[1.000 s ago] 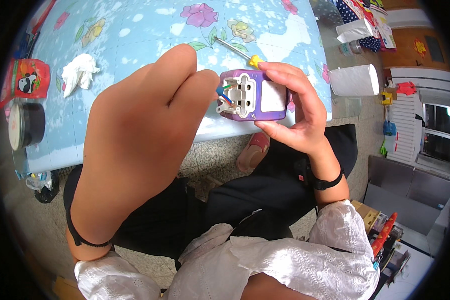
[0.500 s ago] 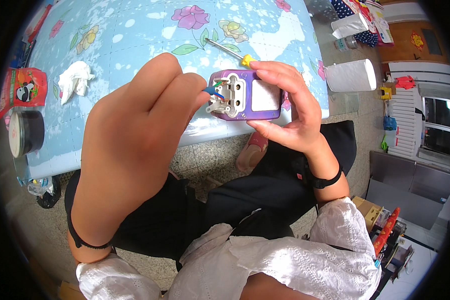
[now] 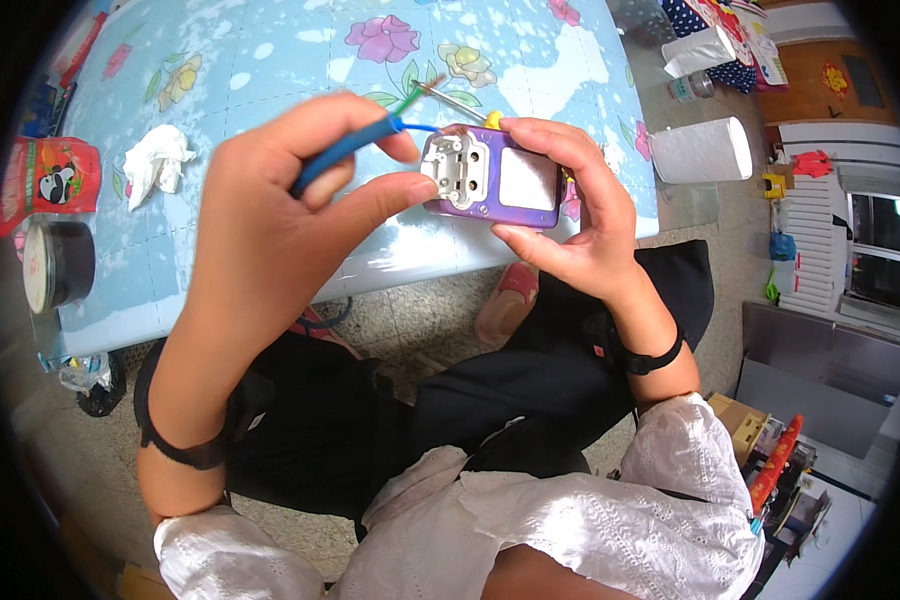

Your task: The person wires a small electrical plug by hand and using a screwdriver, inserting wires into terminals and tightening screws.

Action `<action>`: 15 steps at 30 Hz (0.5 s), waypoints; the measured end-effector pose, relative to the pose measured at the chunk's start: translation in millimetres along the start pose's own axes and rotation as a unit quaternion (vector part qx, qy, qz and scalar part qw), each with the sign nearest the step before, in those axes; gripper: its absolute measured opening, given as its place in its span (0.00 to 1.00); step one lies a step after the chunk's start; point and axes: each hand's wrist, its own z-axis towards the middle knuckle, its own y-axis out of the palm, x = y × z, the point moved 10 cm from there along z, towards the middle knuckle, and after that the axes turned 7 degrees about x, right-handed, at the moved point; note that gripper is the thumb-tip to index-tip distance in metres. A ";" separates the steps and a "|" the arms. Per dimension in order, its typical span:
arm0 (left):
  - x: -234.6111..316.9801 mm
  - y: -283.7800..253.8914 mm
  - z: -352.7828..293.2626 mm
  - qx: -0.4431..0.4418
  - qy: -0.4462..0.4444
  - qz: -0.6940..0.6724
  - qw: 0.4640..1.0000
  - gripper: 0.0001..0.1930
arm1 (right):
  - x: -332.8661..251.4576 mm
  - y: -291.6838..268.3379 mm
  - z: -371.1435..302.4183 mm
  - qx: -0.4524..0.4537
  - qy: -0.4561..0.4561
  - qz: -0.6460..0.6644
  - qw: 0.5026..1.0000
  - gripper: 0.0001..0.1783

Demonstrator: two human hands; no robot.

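Note:
My left hand [image 3: 270, 200] grips a blue sheathed cable [image 3: 345, 155] between curled fingers. A green wire with bare copper at its tip and a blue wire stick out of the sheath. My left thumb touches the near left corner of a purple plastic housing [image 3: 493, 172], whose end shows an open white insert with two round holes. The blue wire reaches the housing's far edge; whether it is fixed there I cannot tell. My right hand [image 3: 595, 215] clasps the housing's right end, thumb near and fingers far. A screwdriver [image 3: 460, 103] with a yellow handle lies just behind it, partly covered.
A flowered light blue tablecloth [image 3: 270, 60] covers the table. On its left are a crumpled tissue [image 3: 157, 165], a red pouch [image 3: 65, 175] and a dark round tub [image 3: 62, 265]. A white paper roll [image 3: 702, 150] stands out past the right edge.
The cable's wires were inside the white insert; now the green one is out and raised. My left hand has turned, opening its grip to view, and its thumb has come to the housing.

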 end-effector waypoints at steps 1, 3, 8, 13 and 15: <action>-5.8 9.6 0.0 -0.020 0.009 -0.002 1.000 0.09 | -3.5 0.9 1.1 -0.002 -0.010 -0.012 1.000 0.36; -0.3 10.8 2.5 0.030 0.089 -0.020 0.995 0.09 | -6.5 1.3 2.2 -0.004 -0.019 -0.025 0.999 0.36; 3.9 26.7 3.0 -0.036 0.130 0.005 0.991 0.10 | -10.7 2.3 1.1 -0.020 -0.027 -0.037 0.999 0.36; 5.2 34.3 5.4 -0.079 0.167 0.032 0.982 0.09 | -10.9 3.9 -1.1 -0.025 -0.026 -0.049 0.998 0.37; 7.9 35.2 3.6 -0.080 0.196 0.050 0.976 0.10 | -12.2 3.1 -1.4 -0.023 -0.025 -0.044 0.998 0.37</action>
